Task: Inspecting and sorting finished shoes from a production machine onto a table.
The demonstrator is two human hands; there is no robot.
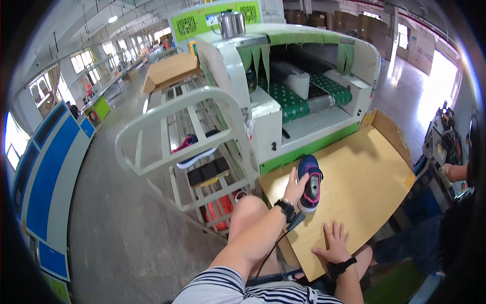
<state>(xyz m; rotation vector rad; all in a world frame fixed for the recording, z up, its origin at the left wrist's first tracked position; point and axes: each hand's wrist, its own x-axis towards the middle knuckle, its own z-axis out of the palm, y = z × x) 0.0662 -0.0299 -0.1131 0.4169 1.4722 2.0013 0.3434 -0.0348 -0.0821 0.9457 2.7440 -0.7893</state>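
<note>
A dark blue shoe (309,171) with pink trim and a pale sole stands on the light wooden tabletop (363,175), near its left edge. Something grey and smooth, perhaps a shoe last, fills its opening. My left hand (294,191) grips the shoe from its left side, thumb near the opening; some of the fingers are hidden. Closer to me, my right hand (335,245) lies flat on the wood with fingers spread, holding nothing. Each wrist has a black band.
Beyond the table stands a white and green machine (263,116) with a green dotted conveyor belt (291,104). To my left, a metal rack (187,152) carries another shoe (195,149). Another person's hand (455,172) shows at the far right, beside equipment (439,142).
</note>
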